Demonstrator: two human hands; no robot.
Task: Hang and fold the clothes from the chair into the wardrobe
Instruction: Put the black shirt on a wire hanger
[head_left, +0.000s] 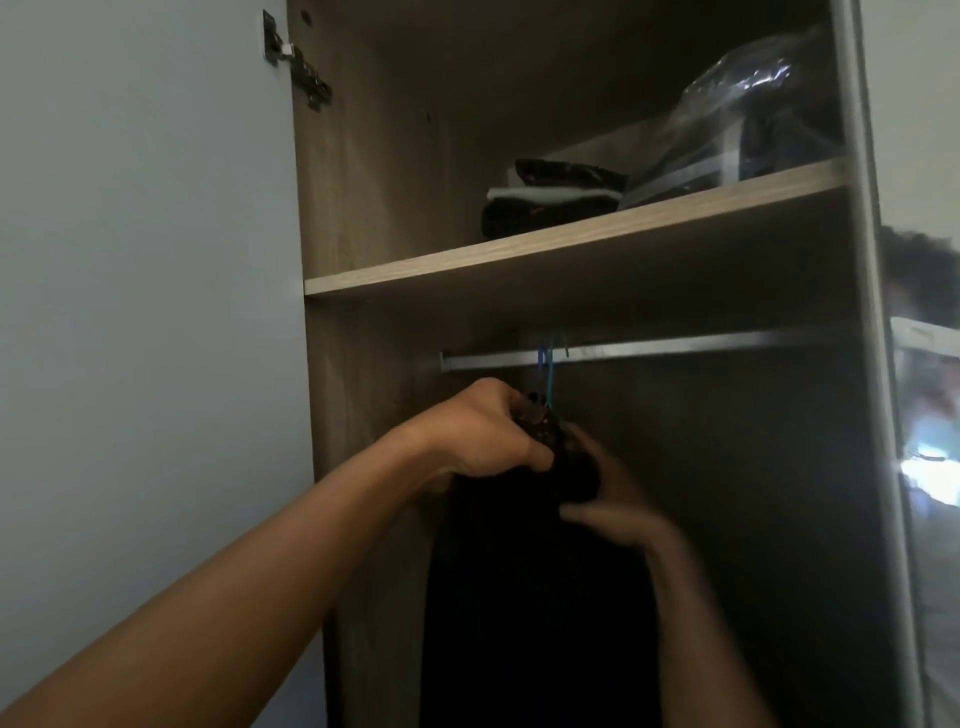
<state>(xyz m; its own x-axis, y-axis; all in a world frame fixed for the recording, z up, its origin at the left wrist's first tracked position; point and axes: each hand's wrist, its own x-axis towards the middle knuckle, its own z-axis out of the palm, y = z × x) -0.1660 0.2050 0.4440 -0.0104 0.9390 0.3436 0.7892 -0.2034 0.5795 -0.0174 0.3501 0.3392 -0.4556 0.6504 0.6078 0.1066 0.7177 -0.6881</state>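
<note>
A dark garment (524, 597) hangs inside the open wardrobe from a teal hanger (549, 382) hooked over the metal rail (675, 349). My left hand (483, 436) grips the top of the garment just below the hanger hook, fingers curled over the fabric. Lower and to the right, my right hand (613, 509) holds the same garment's top edge, with the thumb stretched out to the left. The chair is out of view.
A wooden shelf (571, 244) above the rail carries a stack of folded dark and pale clothes (550, 195) and a clear plastic bag (748, 119) with dark contents. The pale door (145, 312) stands open on the left. A mirrored panel (924, 415) borders the right.
</note>
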